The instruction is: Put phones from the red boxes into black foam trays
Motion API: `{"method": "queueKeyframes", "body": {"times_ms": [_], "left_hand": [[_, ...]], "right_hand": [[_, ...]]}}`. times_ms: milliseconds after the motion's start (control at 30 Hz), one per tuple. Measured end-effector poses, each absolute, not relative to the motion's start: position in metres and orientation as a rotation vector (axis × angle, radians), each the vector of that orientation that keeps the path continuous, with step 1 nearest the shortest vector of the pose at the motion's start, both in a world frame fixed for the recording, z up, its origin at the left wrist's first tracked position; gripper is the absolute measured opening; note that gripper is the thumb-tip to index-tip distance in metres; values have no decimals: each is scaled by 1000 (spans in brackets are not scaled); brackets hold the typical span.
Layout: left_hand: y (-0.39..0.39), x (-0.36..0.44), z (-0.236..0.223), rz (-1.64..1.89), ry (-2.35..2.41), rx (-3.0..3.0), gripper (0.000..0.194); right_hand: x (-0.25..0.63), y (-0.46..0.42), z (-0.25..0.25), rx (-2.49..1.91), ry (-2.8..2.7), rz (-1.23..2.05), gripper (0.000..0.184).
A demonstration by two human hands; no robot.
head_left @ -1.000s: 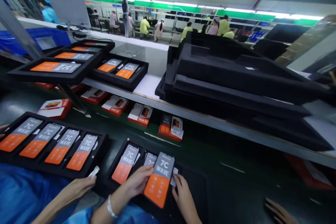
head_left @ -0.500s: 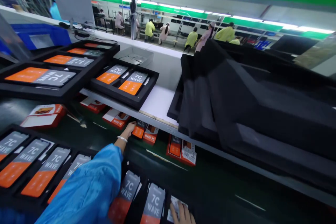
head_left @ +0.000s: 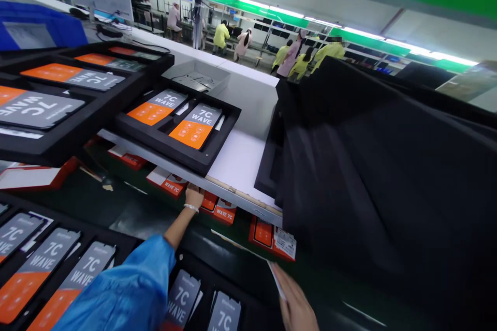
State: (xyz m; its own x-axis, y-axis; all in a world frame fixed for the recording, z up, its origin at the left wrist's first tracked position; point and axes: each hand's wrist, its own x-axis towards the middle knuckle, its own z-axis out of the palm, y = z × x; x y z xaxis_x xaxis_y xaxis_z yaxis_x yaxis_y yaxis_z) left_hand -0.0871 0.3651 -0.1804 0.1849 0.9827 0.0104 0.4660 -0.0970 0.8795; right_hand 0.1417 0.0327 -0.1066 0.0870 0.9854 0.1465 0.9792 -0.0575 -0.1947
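Observation:
My left hand (head_left: 194,197), in a blue sleeve with a pale bracelet, reaches in at the shelf's edge beside an orange phone box (head_left: 210,200). Its fingertips are hidden there, so its grip cannot be made out. Lower right, my right hand (head_left: 295,300) is closed on a thin white flat piece (head_left: 277,280), seen nearly edge-on. Below, a black foam tray (head_left: 130,252) holds several phones with grey and orange "7C WAVE" film, one phone (head_left: 185,295) lying just right of my left sleeve.
A white shelf (head_left: 243,165) bears a black tray with two phones (head_left: 196,125). More phone trays (head_left: 66,134) overhang at left, beside a blue bin (head_left: 39,26). Stacked black trays (head_left: 368,176) fill the right. An open orange box (head_left: 272,238) stands under the shelf. Several people work far behind.
My right hand has risen out of the lower tray with the thin white piece. My left hand has shifted slightly deeper under the shelf edge. The view has moved a little.

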Motion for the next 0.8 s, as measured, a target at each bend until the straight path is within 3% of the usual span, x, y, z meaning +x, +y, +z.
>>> {"method": "queueKeyframes", "body": {"times_ms": [200,333,500,600,700,800], "left_hand": [[277,-139,-177,955,1391,1482,32],[198,-164,-152,961,1321,1454,34],[104,-173,-130,646,1102,1302,36],[53,-167,-137,490,1074,1262,42],[20,-165,-147,443,1113,1188,53],[22,-189,-145,511,1120,822,52]], "right_hand": [[81,227,-141,-2377,-1764,430,47],[67,261,-163,-2341,-1650,545,57],[95,153,-138,-2167,-1449,666,48],[78,39,-125,-2142,-1247,779,57],[28,-47,-137,-2117,-1090,832,54],[-17,-76,-163,-2005,-865,917,53]]}}
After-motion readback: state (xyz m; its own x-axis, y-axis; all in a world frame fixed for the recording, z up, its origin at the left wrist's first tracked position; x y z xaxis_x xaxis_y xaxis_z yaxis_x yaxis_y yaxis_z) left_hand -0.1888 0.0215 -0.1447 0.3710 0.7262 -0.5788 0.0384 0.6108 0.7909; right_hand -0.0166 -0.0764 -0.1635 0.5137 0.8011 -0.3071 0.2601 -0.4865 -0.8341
